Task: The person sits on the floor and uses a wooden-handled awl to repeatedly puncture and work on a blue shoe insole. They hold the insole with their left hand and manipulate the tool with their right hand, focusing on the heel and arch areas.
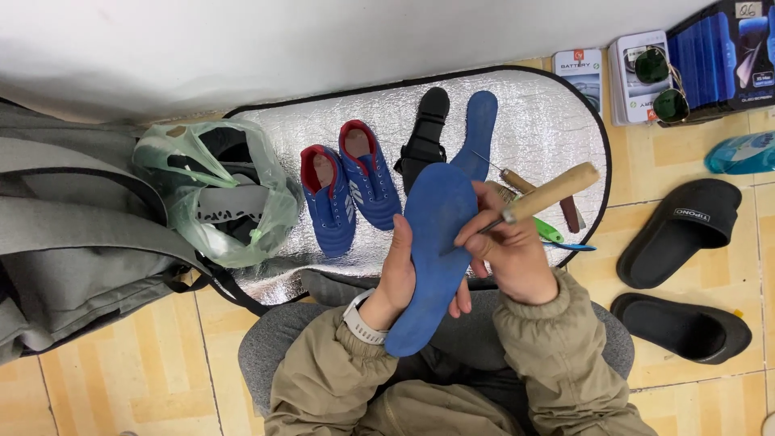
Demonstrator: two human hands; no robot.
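Insole in hand: a blue insole [432,258] is held upright over the person's lap, toe end up, in front of the silver mat [557,121] on the floor.
Left hand: the left hand [397,278] wraps the insole's left edge near the middle, fingers closed behind it, thumb on the front.
Right hand: the right hand [508,254] grips a wooden-handled awl [549,194], fingers closed on it, its thin metal tip set against the insole's right edge.
Handling: the insole looks light, thin and bendy, likely foam, with a matte, non-slippery face; it would flex if held by one end, so a hold at the waist with support behind seems best. The tip could pierce it easily.
Insoles: two blue, one in hand, one lying on the mat [478,129]; one black one [425,133] beside it.
Shoes: two small blue shoes with red lining [351,190] on the mat.
Slides: two black slides [682,266] on the tiled floor, at right.
Tools on mat: more handles [545,198] lie under the awl; their number I cannot tell.
Bags: one grey backpack [73,226], one green plastic bag [218,194].
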